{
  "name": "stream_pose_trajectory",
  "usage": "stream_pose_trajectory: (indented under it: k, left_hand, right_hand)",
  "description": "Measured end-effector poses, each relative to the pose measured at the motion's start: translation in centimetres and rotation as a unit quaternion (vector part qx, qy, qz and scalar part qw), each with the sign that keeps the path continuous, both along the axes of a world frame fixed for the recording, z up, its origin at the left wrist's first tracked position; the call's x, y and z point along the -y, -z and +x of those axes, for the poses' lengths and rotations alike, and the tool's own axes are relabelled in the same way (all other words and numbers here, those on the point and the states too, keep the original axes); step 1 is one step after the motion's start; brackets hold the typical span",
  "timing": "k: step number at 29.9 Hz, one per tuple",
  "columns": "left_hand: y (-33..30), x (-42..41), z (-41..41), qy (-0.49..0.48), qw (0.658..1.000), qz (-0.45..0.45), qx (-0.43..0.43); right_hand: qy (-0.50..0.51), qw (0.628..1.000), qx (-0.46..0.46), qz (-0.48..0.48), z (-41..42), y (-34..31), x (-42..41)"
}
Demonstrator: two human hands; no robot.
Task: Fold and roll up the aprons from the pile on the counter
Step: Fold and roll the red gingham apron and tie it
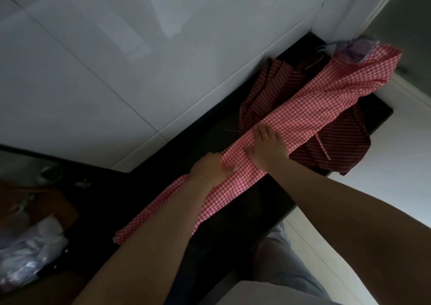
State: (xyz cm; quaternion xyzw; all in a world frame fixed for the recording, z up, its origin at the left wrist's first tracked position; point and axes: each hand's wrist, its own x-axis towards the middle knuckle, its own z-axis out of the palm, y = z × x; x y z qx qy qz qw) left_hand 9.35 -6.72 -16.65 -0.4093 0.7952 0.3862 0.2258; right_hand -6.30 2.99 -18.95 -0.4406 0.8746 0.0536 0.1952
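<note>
1. The dark counter [186, 146] ran from seven o'clock up to two o'clock, and the red gingham apron [303, 113] lay along it as a long folded strip, its far end draped over the pile at one o'clock.
2. Beneath that end sat the dark red striped apron [345, 141], crumpled, waiting its turn.
3. Light, floppy cotton by the look of it; likely to slip and skew, so best held at the strip's edges.
4. The right hand [268, 148] lay flat at centre, fingers straight, pressing the strip down.
5. The left hand [211, 168], just at its eight o'clock, pinched the cloth's edge, thumb on top.
</note>
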Motion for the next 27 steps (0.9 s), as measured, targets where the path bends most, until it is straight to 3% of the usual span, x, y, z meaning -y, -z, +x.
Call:
stream_pose_trajectory:
  k: [4, 9, 15, 19, 22, 27]
  left_hand:
    - [-0.7, 1.4, 2.9, 0.066, 0.982, 0.112, 0.141]
    - [-2.0, 3.4, 6.7, 0.118, 0.945, 0.229, 0.199]
    - [-1.3, 5.4, 14.7, 0.107, 0.882, 0.260, 0.379]
    - [-1.2, 5.8, 17.1, 0.136, 0.859, 0.154, 0.469]
    - [-2.6, 6.3, 15.5, 0.119, 0.906, 0.073, 0.399]
    - [-3.4, 3.7, 10.9, 0.032, 0.988, 0.080, 0.128]
  right_hand:
    - [0.018, 1.000, 0.008, 0.009, 0.6, 0.0, 0.2]
    - [0.021, 0.999, 0.029, 0.014, 0.3, 0.2, -0.1]
    - [0.025, 0.999, 0.042, 0.018, 0.5, 0.5, -0.1]
    - [0.032, 0.998, 0.041, 0.021, 0.7, 0.7, 0.1]
    - [0.032, 0.999, 0.039, 0.015, 0.9, 0.8, 0.0]
    - [0.033, 0.999, 0.036, 0.013, 1.0, 1.0, 0.0]
